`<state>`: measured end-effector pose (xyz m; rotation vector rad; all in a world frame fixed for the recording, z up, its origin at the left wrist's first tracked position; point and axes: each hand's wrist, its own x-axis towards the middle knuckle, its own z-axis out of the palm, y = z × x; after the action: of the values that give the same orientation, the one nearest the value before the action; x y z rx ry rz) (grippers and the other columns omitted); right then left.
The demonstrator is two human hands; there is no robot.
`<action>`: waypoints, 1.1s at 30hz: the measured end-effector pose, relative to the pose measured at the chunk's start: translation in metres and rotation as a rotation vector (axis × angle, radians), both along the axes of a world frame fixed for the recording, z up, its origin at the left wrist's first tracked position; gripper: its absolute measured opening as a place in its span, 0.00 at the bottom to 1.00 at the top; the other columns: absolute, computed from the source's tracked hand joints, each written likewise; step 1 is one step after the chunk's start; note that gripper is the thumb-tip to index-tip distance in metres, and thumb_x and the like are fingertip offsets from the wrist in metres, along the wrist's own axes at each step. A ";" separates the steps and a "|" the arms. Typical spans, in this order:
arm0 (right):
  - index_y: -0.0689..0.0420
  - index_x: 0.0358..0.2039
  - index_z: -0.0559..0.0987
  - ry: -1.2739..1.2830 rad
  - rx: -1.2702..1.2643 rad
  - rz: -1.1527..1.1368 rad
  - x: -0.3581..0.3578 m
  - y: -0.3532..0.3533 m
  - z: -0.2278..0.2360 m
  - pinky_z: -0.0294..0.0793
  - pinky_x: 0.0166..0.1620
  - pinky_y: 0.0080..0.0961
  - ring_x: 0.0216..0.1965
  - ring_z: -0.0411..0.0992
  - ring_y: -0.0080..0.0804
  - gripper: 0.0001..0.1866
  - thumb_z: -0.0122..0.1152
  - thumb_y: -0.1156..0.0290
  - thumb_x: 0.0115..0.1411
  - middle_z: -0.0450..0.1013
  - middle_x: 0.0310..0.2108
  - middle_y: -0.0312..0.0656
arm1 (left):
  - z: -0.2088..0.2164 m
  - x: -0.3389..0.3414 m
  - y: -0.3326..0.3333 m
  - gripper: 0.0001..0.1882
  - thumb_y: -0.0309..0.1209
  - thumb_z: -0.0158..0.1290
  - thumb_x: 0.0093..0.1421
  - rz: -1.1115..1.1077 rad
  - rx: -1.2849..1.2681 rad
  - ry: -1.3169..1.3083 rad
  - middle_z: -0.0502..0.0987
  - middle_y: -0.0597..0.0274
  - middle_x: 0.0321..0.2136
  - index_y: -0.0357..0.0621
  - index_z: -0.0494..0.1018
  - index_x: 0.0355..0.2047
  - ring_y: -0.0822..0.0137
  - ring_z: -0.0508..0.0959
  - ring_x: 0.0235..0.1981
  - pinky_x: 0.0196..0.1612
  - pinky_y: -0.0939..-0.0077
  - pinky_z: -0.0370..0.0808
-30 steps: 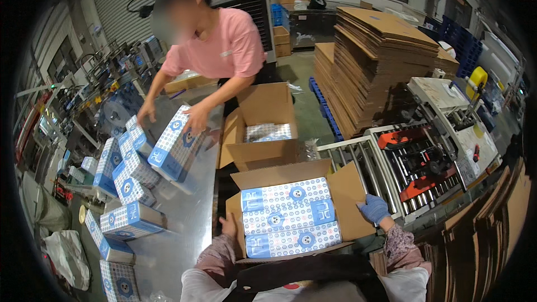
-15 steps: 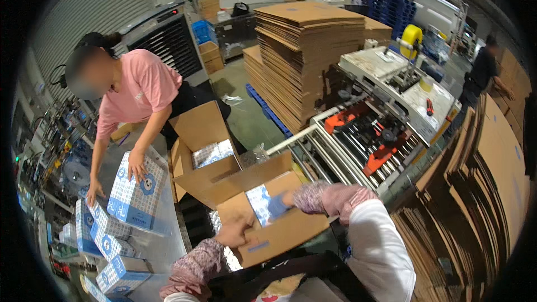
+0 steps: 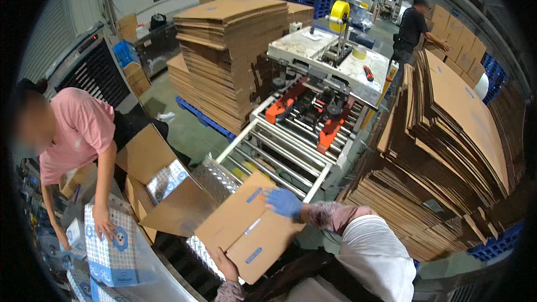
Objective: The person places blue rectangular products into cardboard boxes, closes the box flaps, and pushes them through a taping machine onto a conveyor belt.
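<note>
Before me is a cardboard box (image 3: 238, 229) with its top flaps folded down. A narrow white strip shows through the gap between them; the rest of the contents is hidden. My right hand (image 3: 284, 203), in a blue glove, lies on the far right part of the top with fingers extended. A small orange spot shows by its fingertips. My left hand (image 3: 225, 267), bare, rests against the near left side of the box, its fingers stretched along the edge. Left of it, a second box (image 3: 184, 207) stands with flaps up, white-and-blue printed packages (image 3: 168, 182) inside.
Across the left table a co-worker in a pink shirt (image 3: 84, 120) handles printed cartons (image 3: 114, 251). Ahead lies a roller conveyor (image 3: 279, 162) with orange guides and a yellow tape roll (image 3: 339, 14). Flat cardboard stacks (image 3: 224, 50) stand behind and at right. Another person (image 3: 411, 31) is farther back.
The box before me had its top open with a printed package visible inside; now its flaps are down. My hands moved from inside it to its outside. The view has swung right.
</note>
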<state>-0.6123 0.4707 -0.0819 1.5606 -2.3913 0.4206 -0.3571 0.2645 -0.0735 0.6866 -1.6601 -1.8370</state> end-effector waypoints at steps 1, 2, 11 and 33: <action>0.54 0.52 0.74 -0.087 -0.087 0.035 -0.014 0.008 -0.014 0.64 0.56 0.37 0.57 0.65 0.40 0.20 0.51 0.59 0.63 0.68 0.56 0.46 | -0.013 -0.002 -0.007 0.29 0.37 0.37 0.70 -0.037 0.057 -0.015 0.55 0.53 0.62 0.35 0.45 0.65 0.62 0.63 0.57 0.60 0.68 0.59; 0.56 0.52 0.73 -0.082 -0.112 0.012 -0.023 0.005 -0.009 0.66 0.54 0.38 0.54 0.67 0.44 0.22 0.55 0.58 0.60 0.68 0.54 0.49 | -0.031 0.001 -0.019 0.29 0.37 0.37 0.70 -0.045 0.105 -0.040 0.56 0.53 0.61 0.35 0.45 0.65 0.63 0.63 0.57 0.59 0.69 0.60; 0.61 0.39 0.71 -0.961 -0.168 -0.535 -0.048 -0.011 -0.009 0.71 0.41 0.43 0.37 0.72 0.56 0.20 0.57 0.55 0.58 0.74 0.34 0.55 | -0.018 -0.003 0.019 0.30 0.40 0.33 0.71 0.263 0.067 -0.206 0.51 0.52 0.65 0.35 0.45 0.66 0.62 0.56 0.63 0.64 0.72 0.51; 0.63 0.55 0.67 -0.073 -0.091 -0.438 -0.388 0.043 0.008 0.58 0.61 0.41 0.57 0.63 0.48 0.25 0.51 0.67 0.58 0.66 0.54 0.54 | -0.035 -0.546 0.140 0.29 0.31 0.47 0.64 0.111 -0.310 -0.064 0.56 0.44 0.63 0.32 0.53 0.62 0.56 0.57 0.64 0.63 0.69 0.55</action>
<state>-1.0008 0.5132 -0.0744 0.9577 -2.6292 0.4874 -0.9034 0.4049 -0.1082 0.6923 -1.8566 -1.4526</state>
